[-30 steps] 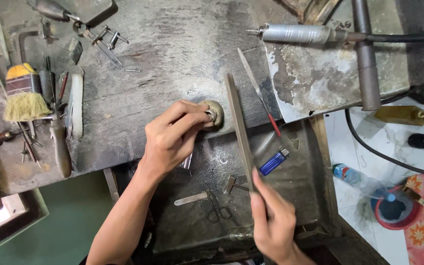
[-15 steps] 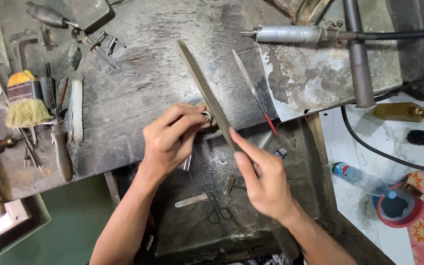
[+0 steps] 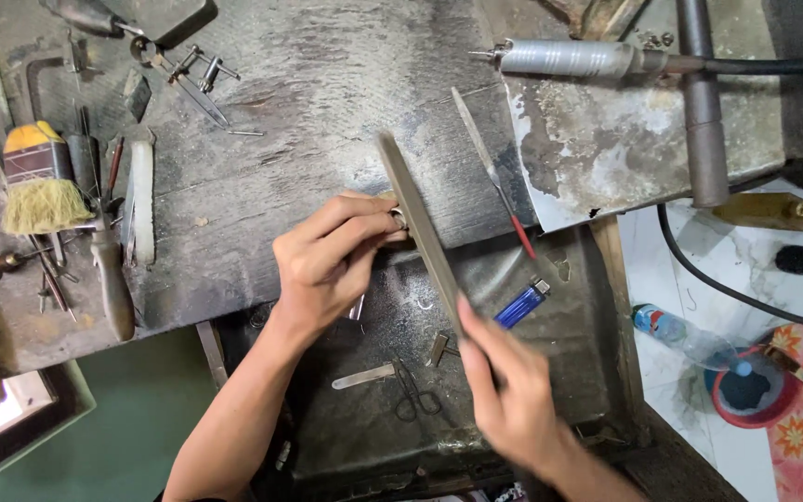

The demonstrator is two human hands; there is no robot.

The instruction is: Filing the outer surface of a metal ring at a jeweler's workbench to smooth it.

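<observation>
My right hand [image 3: 509, 390] grips the near end of a long flat metal file [image 3: 415, 223], whose blade runs up and left across the bench edge. My left hand [image 3: 327, 256] pinches a small metal ring [image 3: 396, 219] against a wooden peg at the bench edge, right under the file's blade. The file touches the ring. The hand is motion-blurred. Most of the ring is hidden by my fingers and the file.
A blue lighter [image 3: 520, 306], a thin red-handled needle file [image 3: 494, 177], small scissors [image 3: 414, 391] and a metal strip [image 3: 362, 376] lie in the tray below. A yellow brush [image 3: 37, 178] and tools sit left; a rotary handpiece [image 3: 573, 58] lies top right.
The file swung from lying down the right side to across the ring, then slid back toward me as my right hand pulled down and right. My left hand stayed in place.
</observation>
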